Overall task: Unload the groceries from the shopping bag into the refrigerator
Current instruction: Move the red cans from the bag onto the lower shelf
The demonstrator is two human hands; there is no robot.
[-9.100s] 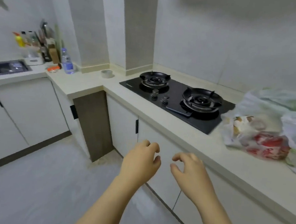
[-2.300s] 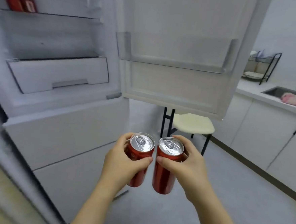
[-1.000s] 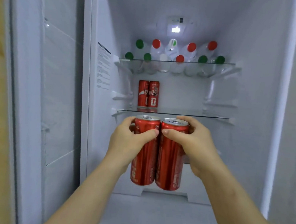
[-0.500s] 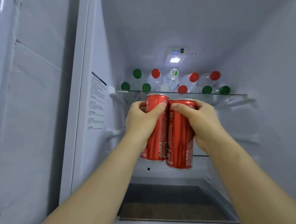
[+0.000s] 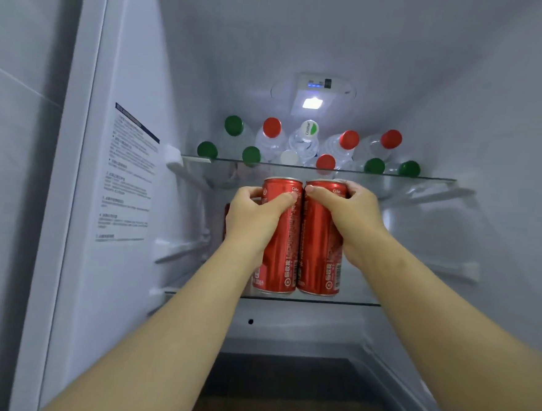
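Fridge interior was lit, with water bottles lying on the upper glass shelf. Left hand gripped the left red can; right hand gripped the right red can. The cans were upright and touching, bases at the lower glass shelf; contact unclear.
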